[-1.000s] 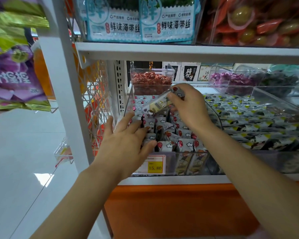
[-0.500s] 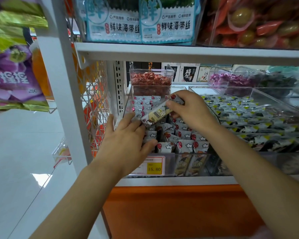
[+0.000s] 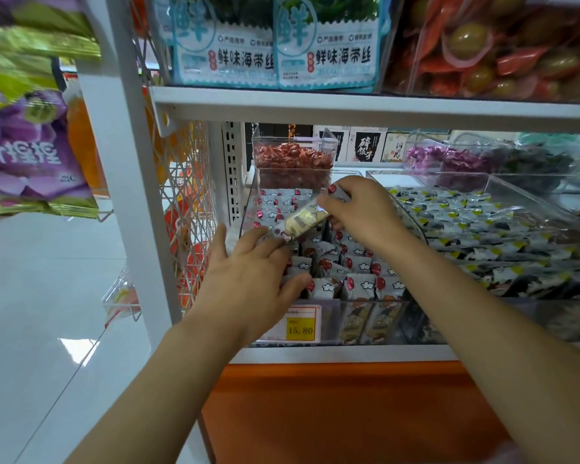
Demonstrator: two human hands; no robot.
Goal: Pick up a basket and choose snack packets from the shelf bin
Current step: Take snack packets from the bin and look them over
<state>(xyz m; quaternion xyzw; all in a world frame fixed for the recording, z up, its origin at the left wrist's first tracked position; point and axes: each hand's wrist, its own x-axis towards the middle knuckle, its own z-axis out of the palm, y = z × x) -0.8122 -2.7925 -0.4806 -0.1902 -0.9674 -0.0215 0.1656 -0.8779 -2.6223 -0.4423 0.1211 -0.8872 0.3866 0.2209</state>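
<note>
1. Nearest to you, both your bare forearms reach forward above the orange panel [image 3: 349, 413] under the shelf
2. At the shelf's front edge stands the clear shelf bin [image 3: 375, 321]. A yellow price tag [image 3: 300, 329] reading 15.80 sits on its front wall, with its left part hidden behind your left wrist
3. Your left hand [image 3: 248, 283] lies palm down over the front left corner of that bin. The fingers are straight and close together, and the thumb is stretched out to the right. Fingers and thumb rest on the white snack packets [image 3: 352, 266] with red dots, which fill the bin in upright rows. This hand grips nothing
4. A little further in, your right hand [image 3: 362, 212] is over the middle of the bin with its fingers curled. It pinches the upper end of a long packet [image 3: 303, 217] between thumb and fingers
5. That long packet is lifted clear of the rows and slants down to the left. Its lower end sits right at your left fingertips, and you cannot tell whether they touch
6. Just to the right is a neighbouring bin [image 3: 482, 229] of grey packets with yellow corners
7. Behind the shelf bin stands a small clear box [image 3: 292, 159] of red sweets, and purple sweets [image 3: 426, 155] lie further right
8. Farthest up, the upper shelf [image 3: 349, 105] carries blue and white seaweed packs [image 3: 325, 45]
</note>
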